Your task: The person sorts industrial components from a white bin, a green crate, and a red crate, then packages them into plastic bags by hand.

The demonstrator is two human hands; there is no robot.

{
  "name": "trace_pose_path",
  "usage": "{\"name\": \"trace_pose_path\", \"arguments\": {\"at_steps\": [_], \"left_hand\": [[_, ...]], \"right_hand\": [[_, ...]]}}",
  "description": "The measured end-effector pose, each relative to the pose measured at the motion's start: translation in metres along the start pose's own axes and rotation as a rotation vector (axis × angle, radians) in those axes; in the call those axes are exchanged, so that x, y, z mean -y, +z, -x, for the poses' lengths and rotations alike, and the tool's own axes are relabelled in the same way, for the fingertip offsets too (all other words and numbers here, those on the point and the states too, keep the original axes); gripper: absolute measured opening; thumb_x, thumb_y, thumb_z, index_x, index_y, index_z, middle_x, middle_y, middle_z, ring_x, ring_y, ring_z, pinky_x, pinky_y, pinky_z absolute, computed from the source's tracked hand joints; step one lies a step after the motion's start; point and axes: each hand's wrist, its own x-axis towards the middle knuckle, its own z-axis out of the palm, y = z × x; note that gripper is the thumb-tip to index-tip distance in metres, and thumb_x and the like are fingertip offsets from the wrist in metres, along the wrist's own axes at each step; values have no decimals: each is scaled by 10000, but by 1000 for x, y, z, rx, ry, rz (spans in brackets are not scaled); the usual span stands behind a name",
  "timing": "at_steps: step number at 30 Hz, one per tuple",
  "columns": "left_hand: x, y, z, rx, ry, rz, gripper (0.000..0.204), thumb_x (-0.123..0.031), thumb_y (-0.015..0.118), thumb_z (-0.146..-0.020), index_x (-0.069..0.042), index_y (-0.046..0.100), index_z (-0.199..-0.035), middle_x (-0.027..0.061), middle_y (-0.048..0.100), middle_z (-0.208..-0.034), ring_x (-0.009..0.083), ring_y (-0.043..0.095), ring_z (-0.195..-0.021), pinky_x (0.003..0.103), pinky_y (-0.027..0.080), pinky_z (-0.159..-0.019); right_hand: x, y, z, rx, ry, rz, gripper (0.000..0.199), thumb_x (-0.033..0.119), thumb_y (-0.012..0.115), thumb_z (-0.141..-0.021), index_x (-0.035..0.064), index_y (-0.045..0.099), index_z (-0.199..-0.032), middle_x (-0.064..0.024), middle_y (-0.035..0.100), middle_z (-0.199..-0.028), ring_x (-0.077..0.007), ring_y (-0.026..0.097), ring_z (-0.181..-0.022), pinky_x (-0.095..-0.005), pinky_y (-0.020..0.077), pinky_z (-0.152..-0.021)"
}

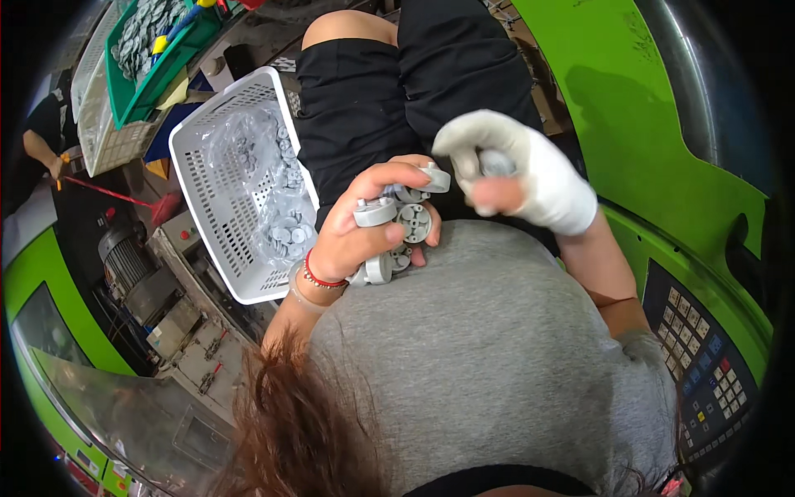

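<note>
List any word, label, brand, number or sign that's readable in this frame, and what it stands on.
No text is clear enough to quote.
Control panel: key markings too small to read.
Grey round parts in the left hand: no legible lettering.
Grey piece in the gloved right hand: too blurred to tell.

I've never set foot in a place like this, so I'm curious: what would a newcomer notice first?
Probably the bare left hand near the middle, holding several grey round parts. To its right, the right hand, in a white glove, curls around a blurred greyish piece. Beyond them, a bright green machine panel fills the right side, and a white perforated basket stands left of the black shorts.
</note>
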Motion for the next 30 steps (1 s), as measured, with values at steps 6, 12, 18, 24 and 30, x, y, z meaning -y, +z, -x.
{"name": "trace_pose_path", "arguments": {"at_steps": [6,12,18,24,30], "left_hand": [[2,6,1,-19,26,4,560,-88,562,-803,-73,348,-1320,158,332,-1318,254,567,-880,322,535,-627],[-4,11,0,-90,-32,-62,705,-114,554,-817,-88,190,-1420,151,380,-1290,232,567,-875,307,529,-638],[-4,11,2,-103,-102,-66,650,-95,542,-821,-37,241,-1394,133,481,-1181,228,568,-899,306,521,-640],[-2,11,1,-113,-66,-70,617,-108,557,-822,-26,279,-1367,146,387,-1284,231,567,-883,291,520,-634],[0,10,0,-78,6,-114,491,-104,553,-822,3,396,-1274,146,345,-1282,242,576,-873,276,522,-617]], "right_hand": [[-13,23,1,-239,-486,675,276,0,709,-692,57,592,-935,-29,518,-762,-92,494,-593,-216,397,-526],[-3,28,3,-375,-668,918,288,-43,687,-651,64,598,-903,-37,524,-711,-125,517,-546,-235,406,-474],[1,27,5,-380,-668,946,290,-52,674,-648,64,596,-902,-36,519,-701,-128,520,-547,-228,405,-473],[-1,10,8,81,14,-426,327,293,594,-851,-1,531,-978,-27,517,-747,-56,412,-479,-180,299,-364],[-16,11,2,248,52,-855,452,370,628,-814,-24,512,-1004,-53,496,-729,-79,430,-482,-171,239,-302]]}}
